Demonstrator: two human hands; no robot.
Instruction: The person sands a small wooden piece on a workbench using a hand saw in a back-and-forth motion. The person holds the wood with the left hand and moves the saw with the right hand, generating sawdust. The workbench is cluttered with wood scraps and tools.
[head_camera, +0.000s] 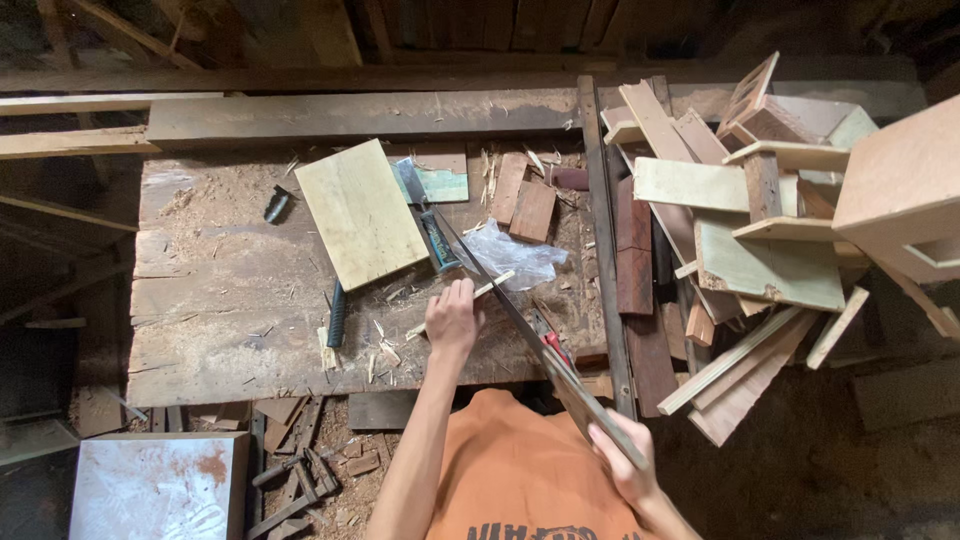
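R hand (625, 455) nearest cam, fingers clamped on low end of a long handsaw blade (520, 320) that runs diag up-left over the worktop (230, 300). Saw's dark handle (438, 242) sits at far end, just beside the pale board. L hand (453, 315) further out, fingers closed on a thin wood strip (490, 288) lying on the worktop, touching/under the blade; can't tell which. Red-handled tool (550, 345) near blade, partly hidden. Wood chips + sawdust around L hand. Dark file-like tool (337, 315) left of it. Mid worktop: pale yellow board (360, 212) lying flat, clear plastic bag (515, 255) to its right, small brown offcuts (525, 200) beyond. Right side: heap of scrap timber (760, 200), well apart from both hands. Far edge: long plank (360, 115).
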